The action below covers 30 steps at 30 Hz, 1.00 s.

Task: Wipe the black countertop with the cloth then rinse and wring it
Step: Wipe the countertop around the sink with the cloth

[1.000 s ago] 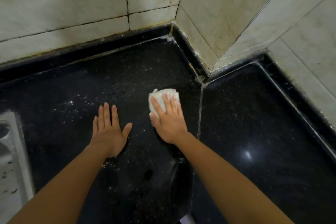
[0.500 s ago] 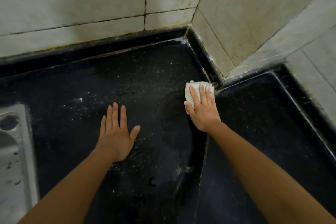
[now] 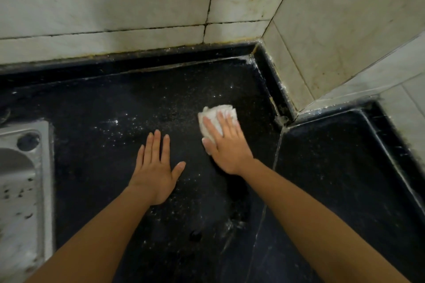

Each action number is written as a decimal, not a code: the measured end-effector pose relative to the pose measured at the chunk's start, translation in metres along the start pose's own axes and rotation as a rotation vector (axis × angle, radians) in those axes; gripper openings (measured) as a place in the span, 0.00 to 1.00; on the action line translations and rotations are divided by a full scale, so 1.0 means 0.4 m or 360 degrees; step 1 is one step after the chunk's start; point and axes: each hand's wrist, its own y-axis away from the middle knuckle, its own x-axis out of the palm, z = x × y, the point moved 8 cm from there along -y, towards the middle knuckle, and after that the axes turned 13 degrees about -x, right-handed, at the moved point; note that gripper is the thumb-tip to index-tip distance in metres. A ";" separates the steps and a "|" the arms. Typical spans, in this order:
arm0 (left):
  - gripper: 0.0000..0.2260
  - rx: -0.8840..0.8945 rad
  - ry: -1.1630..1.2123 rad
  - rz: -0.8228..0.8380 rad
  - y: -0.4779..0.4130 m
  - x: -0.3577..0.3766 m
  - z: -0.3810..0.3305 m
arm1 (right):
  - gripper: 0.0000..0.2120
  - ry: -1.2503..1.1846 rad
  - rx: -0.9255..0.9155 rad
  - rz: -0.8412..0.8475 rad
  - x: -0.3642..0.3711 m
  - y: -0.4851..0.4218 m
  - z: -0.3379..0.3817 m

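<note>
The right hand (image 3: 226, 145) is pressing flat, fingers straight, on the crumpled white cloth (image 3: 215, 117), bunched on the speckled black countertop (image 3: 115, 145) near the far corner; the left hand (image 3: 154, 167) is lying open, palm down, beside it.

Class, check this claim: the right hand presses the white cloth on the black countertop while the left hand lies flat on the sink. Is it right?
No. In the head view the left hand lies flat on the countertop; the sink is apart, further left. The right hand does press the cloth there.
</note>
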 end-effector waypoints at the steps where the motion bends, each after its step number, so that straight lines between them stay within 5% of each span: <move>1: 0.33 0.0000 0.0010 0.0002 0.000 -0.001 0.000 | 0.28 0.0037 -0.0134 0.0043 0.011 0.024 0.023; 5: 0.33 0.0009 0.0014 0.0005 0.002 -0.003 0.001 | 0.28 0.0175 -0.0539 0.0177 0.013 0.098 -0.025; 11: 0.33 0.0020 0.0003 -0.0015 0.000 -0.002 0.004 | 0.32 0.0030 0.0300 0.0012 -0.058 0.029 -0.279; 18: 0.32 0.0002 -0.0028 -0.0005 -0.004 0.001 0.005 | 0.29 -0.0115 0.0552 0.0004 -0.106 -0.154 -0.274; 30: 0.34 0.0013 -0.0007 -0.0066 -0.001 -0.002 0.006 | 0.24 0.0028 -0.0524 0.0229 -0.024 -0.102 0.032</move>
